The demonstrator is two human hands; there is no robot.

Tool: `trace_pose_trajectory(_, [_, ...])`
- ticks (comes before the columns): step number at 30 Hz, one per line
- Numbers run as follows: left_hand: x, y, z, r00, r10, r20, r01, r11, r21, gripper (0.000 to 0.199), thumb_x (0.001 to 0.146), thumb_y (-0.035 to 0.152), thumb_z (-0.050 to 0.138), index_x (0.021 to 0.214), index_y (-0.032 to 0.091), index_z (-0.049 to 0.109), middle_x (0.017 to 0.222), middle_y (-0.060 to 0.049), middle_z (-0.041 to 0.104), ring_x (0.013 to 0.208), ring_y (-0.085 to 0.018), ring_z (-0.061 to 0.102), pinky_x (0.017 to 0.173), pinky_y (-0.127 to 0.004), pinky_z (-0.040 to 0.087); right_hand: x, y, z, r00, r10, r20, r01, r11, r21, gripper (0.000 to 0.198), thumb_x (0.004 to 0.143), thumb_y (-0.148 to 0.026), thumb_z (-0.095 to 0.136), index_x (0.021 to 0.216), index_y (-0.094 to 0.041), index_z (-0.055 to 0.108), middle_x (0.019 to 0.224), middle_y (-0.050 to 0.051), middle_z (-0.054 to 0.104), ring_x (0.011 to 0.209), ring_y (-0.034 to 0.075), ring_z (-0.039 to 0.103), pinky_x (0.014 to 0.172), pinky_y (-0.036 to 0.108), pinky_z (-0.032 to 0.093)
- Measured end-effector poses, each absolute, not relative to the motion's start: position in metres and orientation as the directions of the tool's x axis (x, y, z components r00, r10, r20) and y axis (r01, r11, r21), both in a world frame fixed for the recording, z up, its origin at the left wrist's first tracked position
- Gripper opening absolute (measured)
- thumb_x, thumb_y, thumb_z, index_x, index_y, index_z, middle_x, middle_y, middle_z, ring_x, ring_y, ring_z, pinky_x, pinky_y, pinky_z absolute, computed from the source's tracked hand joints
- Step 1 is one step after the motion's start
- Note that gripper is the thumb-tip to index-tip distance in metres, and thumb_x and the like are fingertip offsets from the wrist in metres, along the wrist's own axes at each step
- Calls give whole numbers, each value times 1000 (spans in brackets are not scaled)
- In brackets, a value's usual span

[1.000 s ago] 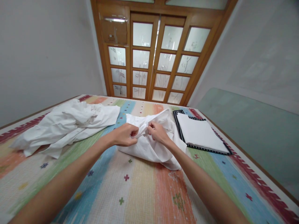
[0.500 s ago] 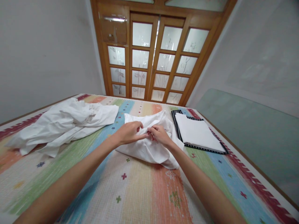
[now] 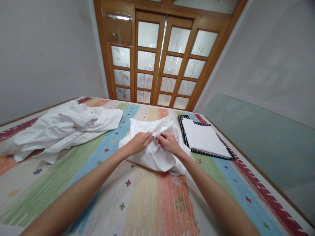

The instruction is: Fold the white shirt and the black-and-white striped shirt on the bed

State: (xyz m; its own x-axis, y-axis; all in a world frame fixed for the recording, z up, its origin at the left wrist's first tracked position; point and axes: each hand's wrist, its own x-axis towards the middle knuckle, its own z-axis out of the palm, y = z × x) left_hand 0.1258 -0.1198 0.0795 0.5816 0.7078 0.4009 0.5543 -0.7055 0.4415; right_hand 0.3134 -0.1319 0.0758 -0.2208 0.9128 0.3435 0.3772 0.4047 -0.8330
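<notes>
A crumpled white cloth garment (image 3: 157, 160) lies in front of me on the striped cover, its exact kind unclear. My left hand (image 3: 141, 142) is closed in a pinch on a gathered bit of its fabric near the middle. Right beside it, my right hand (image 3: 168, 141) pinches the same gathered spot from the other side. The fingertips of both hands almost meet there. Whatever small detail lies between them is hidden by the fingers.
Another rumpled white garment (image 3: 71, 123) is spread at the left. To the right lies a folded white cloth with black patterned edging (image 3: 208, 137). The multicoloured striped cover (image 3: 145, 203) runs under everything. A pale green board (image 3: 258, 131) stands along the right edge; wooden glazed doors (image 3: 159, 49) are behind.
My left thumb and fingers, spread apart before, have closed onto the fabric. My right hand keeps its pinch. The view has shifted slightly.
</notes>
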Motion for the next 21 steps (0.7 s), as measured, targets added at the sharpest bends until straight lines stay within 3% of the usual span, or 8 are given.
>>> trace_pose_trajectory(4, [124, -124, 78, 584, 718, 378, 436, -670, 601, 30, 95, 29, 38, 83, 16, 61, 74, -2, 63, 68, -16, 57, 66, -25, 40, 314, -131, 72, -274, 917, 289, 358, 376, -854, 30, 80, -37, 55, 57, -18, 56, 47, -3, 51, 43, 10, 45, 46, 23, 36])
trace_pose_trajectory(8, [123, -127, 73, 553, 745, 373, 388, -626, 677, 32, 94, 33, 38, 80, 16, 61, 71, 0, 60, 65, -14, 51, 64, -25, 38, 314, -129, 67, -318, 913, 256, 345, 363, -866, 32, 81, -41, 55, 59, -18, 56, 48, -3, 53, 42, 10, 45, 45, 22, 36])
trace_pose_trajectory(16, [121, -124, 60, 533, 759, 375, 403, -618, 675, 34, 92, 36, 38, 68, 16, 52, 62, 1, 51, 60, -13, 45, 60, -25, 33, 303, -126, 62, -276, 872, 404, 516, 489, -704, 32, 82, -32, 52, 53, -18, 48, 48, -2, 51, 49, 10, 46, 51, 22, 34])
trace_pose_trajectory(21, [123, -128, 52, 499, 779, 379, 415, -599, 685, 37, 93, 36, 39, 67, 15, 55, 60, 2, 51, 58, -12, 44, 58, -24, 32, 298, -125, 57, -223, 908, 354, 485, 418, -768, 30, 80, -30, 49, 53, -19, 49, 46, -3, 50, 45, 10, 46, 48, 21, 34])
